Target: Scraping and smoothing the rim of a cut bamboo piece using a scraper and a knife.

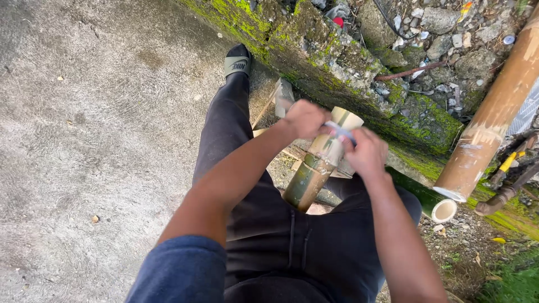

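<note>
A short section of green-and-tan bamboo tube (314, 168) stands tilted between my knees, its open end up. My left hand (303, 119) is closed around the handle of a knife whose blade (338, 130) lies across the tube's upper end. My right hand (365, 151) grips the far end of that blade, at the right side of the tube's top. Both hands press close to the bamboo's rim. I sit in black trousers with my left leg stretched forward.
A mossy stone kerb (337, 67) runs diagonally ahead, with rubble behind it. A thick tan bamboo pole (494, 112) leans at the right, and a green one (432, 202) lies below it. Bamboo splits (275, 101) lie by my leg. Bare concrete spreads left.
</note>
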